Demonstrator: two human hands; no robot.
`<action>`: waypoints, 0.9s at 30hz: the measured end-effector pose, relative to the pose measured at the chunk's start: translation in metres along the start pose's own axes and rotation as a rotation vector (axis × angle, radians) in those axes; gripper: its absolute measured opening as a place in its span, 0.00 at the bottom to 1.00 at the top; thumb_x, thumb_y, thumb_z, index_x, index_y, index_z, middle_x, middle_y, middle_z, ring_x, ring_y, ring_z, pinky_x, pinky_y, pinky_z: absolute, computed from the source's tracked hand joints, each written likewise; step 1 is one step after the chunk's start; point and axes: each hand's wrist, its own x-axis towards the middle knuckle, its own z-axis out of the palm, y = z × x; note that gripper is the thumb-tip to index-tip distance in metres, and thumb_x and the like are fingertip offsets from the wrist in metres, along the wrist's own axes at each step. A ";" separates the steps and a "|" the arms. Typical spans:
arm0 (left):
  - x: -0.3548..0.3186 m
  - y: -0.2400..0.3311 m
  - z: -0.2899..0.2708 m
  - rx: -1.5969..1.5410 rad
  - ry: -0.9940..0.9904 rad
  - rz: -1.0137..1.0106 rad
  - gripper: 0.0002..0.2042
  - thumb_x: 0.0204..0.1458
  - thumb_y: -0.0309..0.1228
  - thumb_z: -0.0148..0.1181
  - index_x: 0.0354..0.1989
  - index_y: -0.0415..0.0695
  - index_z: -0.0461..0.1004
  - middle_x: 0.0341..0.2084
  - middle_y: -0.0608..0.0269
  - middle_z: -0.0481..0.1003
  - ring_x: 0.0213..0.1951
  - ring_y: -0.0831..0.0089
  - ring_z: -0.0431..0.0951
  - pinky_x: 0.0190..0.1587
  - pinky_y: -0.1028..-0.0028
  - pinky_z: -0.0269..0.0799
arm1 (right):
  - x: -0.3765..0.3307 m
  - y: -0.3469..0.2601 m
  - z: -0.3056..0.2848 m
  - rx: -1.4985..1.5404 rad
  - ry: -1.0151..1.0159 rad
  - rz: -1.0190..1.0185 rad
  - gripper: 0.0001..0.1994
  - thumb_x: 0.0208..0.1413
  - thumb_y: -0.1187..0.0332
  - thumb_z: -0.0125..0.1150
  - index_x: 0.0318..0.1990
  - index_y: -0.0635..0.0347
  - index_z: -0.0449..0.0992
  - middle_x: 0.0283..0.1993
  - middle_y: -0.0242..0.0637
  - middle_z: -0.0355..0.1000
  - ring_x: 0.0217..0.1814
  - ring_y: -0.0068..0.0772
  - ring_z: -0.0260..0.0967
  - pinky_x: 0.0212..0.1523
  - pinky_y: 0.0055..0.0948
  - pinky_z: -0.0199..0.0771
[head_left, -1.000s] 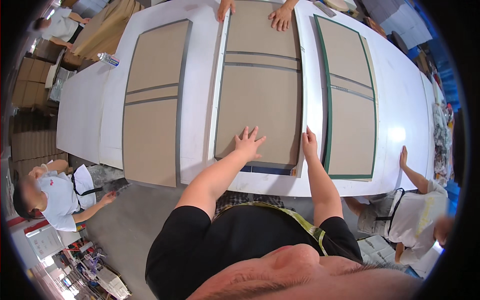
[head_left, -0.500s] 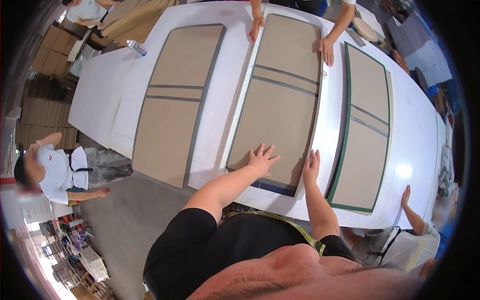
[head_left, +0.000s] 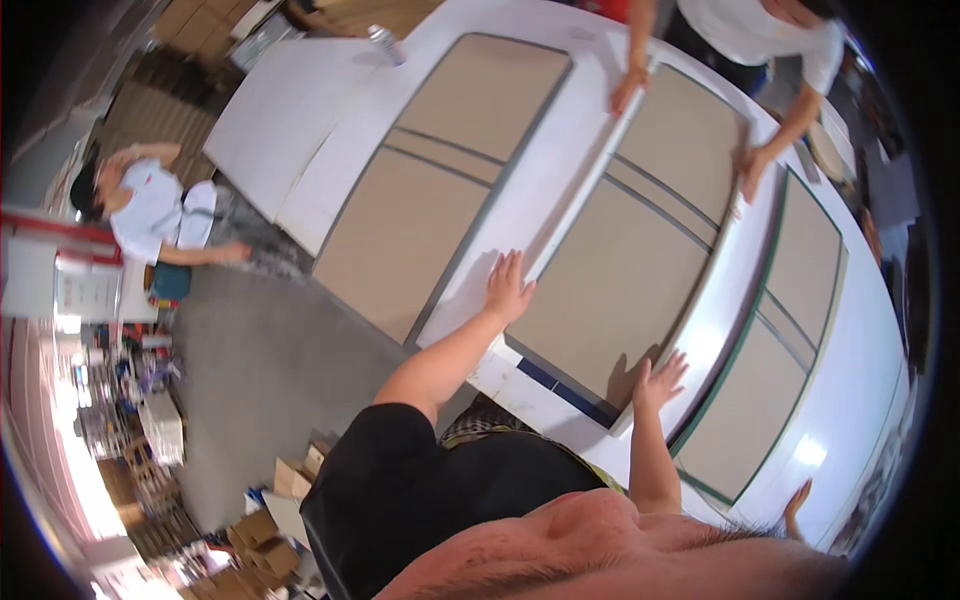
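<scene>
A beige panel point(head_left: 630, 270) with grey borders and two grey cross strips lies on the white table between a left white rail point(head_left: 590, 190) and a right white rail point(head_left: 690, 320). My left hand point(head_left: 510, 290) rests, fingers extended, at the near end of the left rail. Beside the near end of the right rail is my right hand point(head_left: 660, 383), its fingers spread. Neither hand grips anything. Dark blue strips point(head_left: 565, 388) show along the panel's near end. Across the table, a co-worker's hands touch the far parts of both rails.
Another grey-edged beige panel point(head_left: 410, 220) lies to the left, and a green-edged panel point(head_left: 750, 420) to the right. A spray can point(head_left: 385, 45) stands at the far left. A person in white point(head_left: 160, 215) stands left of the table point(head_left: 290, 130). Cardboard boxes point(head_left: 265, 545) sit on the floor.
My left hand has left the panel's surface and moved to the left rail. My right hand's fingers have spread at the right rail. The whole view has turned.
</scene>
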 end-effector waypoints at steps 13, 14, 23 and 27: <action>-0.024 0.025 0.020 0.317 -0.152 0.017 0.26 0.54 0.39 0.47 0.63 0.56 0.52 0.63 0.52 0.50 0.64 0.46 0.45 0.63 0.48 0.43 | -0.039 -0.056 0.025 -0.321 -0.463 -0.559 0.39 0.54 0.46 0.46 0.68 0.54 0.41 0.72 0.41 0.33 0.74 0.47 0.22 0.66 0.59 0.21; -0.024 0.029 0.019 0.332 -0.152 0.021 0.26 0.54 0.39 0.47 0.63 0.56 0.52 0.63 0.52 0.49 0.64 0.46 0.45 0.63 0.48 0.43 | -0.041 -0.054 0.024 -0.294 -0.431 -0.569 0.40 0.52 0.46 0.48 0.68 0.53 0.42 0.72 0.40 0.34 0.74 0.47 0.23 0.66 0.60 0.21; -0.022 -0.003 0.038 0.055 -0.013 -0.040 0.31 0.53 0.42 0.51 0.65 0.51 0.49 0.64 0.48 0.48 0.64 0.45 0.46 0.62 0.48 0.45 | -0.072 -0.029 0.033 0.038 -0.186 -0.852 0.23 0.38 0.60 0.68 0.46 0.44 0.70 0.57 0.32 0.62 0.64 0.39 0.54 0.62 0.58 0.45; -0.088 -0.016 -0.035 -0.193 0.217 0.042 0.25 0.54 0.33 0.51 0.60 0.41 0.56 0.58 0.43 0.58 0.60 0.46 0.56 0.61 0.56 0.52 | -0.075 -0.038 0.023 0.073 -0.116 -0.942 0.12 0.41 0.63 0.65 0.36 0.45 0.73 0.47 0.28 0.67 0.55 0.35 0.61 0.59 0.51 0.53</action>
